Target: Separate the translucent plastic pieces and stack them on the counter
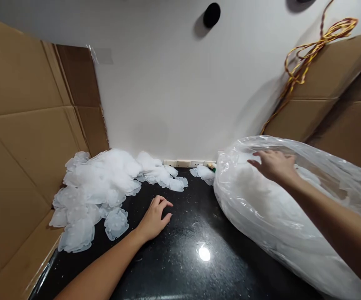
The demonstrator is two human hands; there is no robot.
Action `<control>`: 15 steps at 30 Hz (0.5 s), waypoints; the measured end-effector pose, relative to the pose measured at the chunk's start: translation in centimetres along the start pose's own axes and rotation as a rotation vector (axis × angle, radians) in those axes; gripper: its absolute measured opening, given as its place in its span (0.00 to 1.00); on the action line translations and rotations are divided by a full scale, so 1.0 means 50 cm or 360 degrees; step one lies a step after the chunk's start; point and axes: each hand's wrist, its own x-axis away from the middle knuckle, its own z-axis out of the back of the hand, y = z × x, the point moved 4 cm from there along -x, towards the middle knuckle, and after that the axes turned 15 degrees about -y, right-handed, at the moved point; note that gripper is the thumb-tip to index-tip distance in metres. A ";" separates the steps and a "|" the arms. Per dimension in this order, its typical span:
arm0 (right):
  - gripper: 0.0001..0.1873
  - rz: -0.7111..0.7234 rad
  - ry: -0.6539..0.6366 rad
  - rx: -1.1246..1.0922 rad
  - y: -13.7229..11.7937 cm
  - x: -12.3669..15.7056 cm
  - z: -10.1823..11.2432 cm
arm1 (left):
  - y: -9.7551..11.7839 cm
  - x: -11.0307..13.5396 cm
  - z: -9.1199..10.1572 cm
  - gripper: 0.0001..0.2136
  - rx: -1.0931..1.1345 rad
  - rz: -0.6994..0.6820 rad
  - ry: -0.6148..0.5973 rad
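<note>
My left hand (154, 217) rests on the black speckled tabletop (186, 233), fingers loosely curled and apart, holding nothing. It lies just right of a heap of translucent white plastic pieces (100, 183). My right hand (273, 163) reaches into the open mouth of a large clear plastic bag (261, 216) lying on its side at the right. The bag is full of white pieces. The fingers are stretched forward over the contents, and I see nothing gripped in them.
Brown cardboard sheets (27, 137) wall off the left side, and more cardboard (333, 91) leans at the right. A white wall runs behind, with yellow and red cords (305, 58) hanging down it. A few loose white pieces (203, 171) lie by the wall's base.
</note>
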 end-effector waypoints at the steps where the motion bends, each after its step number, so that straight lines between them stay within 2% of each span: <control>1: 0.23 -0.0001 0.0086 -0.0028 -0.012 0.005 0.029 | -0.002 0.000 -0.004 0.10 0.0016 0.0009 -0.0003; 2: 0.20 0.0059 0.0182 -0.0077 -0.036 0.012 0.058 | -0.005 -0.001 -0.006 0.10 0.0033 0.0018 0.0006; 4: 0.18 0.0343 0.0255 -0.0276 -0.118 0.027 0.103 | -0.014 -0.004 -0.008 0.10 0.0067 0.0031 0.0069; 5: 0.18 0.0487 0.0221 -0.0418 -0.170 0.033 0.114 | -0.018 -0.006 -0.006 0.09 0.0088 0.0039 0.0118; 7: 0.22 0.0765 0.0008 -0.0665 -0.291 0.038 0.104 | -0.028 -0.009 0.003 0.10 0.0132 0.0051 0.0240; 8: 0.28 0.0891 -0.0150 -0.0725 -0.355 0.037 0.084 | -0.031 -0.009 0.009 0.10 0.0151 0.0051 0.0302; 10: 0.48 0.1054 -0.0538 -0.0650 -0.471 0.027 0.019 | -0.037 -0.009 0.022 0.10 0.0173 0.0034 0.0416; 12: 0.62 0.1065 -0.0872 -0.0520 -0.562 0.006 -0.055 | -0.040 -0.007 0.034 0.09 0.0174 0.0007 0.0502; 15: 0.70 0.1065 -0.0990 -0.0481 -0.656 -0.036 -0.129 | -0.044 -0.002 0.045 0.09 0.0162 -0.0004 0.0573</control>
